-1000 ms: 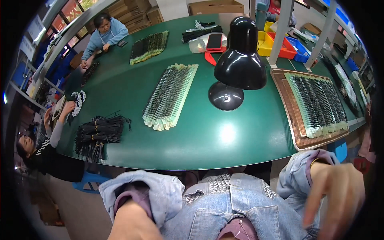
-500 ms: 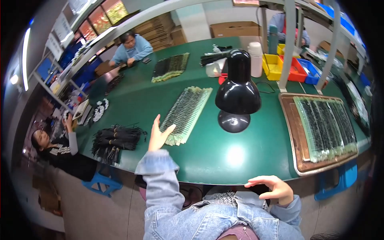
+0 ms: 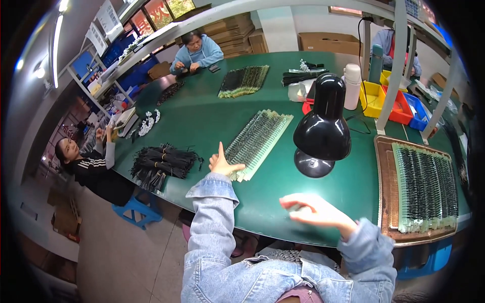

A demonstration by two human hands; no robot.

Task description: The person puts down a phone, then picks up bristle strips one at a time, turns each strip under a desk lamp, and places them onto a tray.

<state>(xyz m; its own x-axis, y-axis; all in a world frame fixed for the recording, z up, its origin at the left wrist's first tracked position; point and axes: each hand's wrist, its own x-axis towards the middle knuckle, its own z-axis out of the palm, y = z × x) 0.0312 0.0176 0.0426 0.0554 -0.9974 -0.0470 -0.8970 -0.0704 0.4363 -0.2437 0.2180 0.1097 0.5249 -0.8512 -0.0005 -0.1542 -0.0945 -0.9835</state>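
Observation:
In front of me on the green table lies a stack of pale green strips (image 3: 262, 143) set with rows of small black parts. My left hand (image 3: 222, 163) is at the near-left end of this stack, index finger and thumb spread apart, holding nothing that I can see. Whether its fingertips touch the strips I cannot tell. Over the table's near edge hovers my right hand (image 3: 319, 211), its fingers stretched out and slightly bent, with nothing in it. To the left of my left hand sits a pile of black cable bundles (image 3: 164, 164).
A black desk lamp (image 3: 323, 126) stands right of the stack. Farther right, a brown tray (image 3: 386, 192) bears more strips. Yellow (image 3: 373, 98), red (image 3: 399, 108) and blue bins (image 3: 418, 116) sit beside metal posts. Co-workers sit at the far side (image 3: 198, 53) and left (image 3: 96, 166).
My right hand has risen from near my lap to above the table edge and moved left. My left hand stays by the stack's near end. The whole view has shifted.

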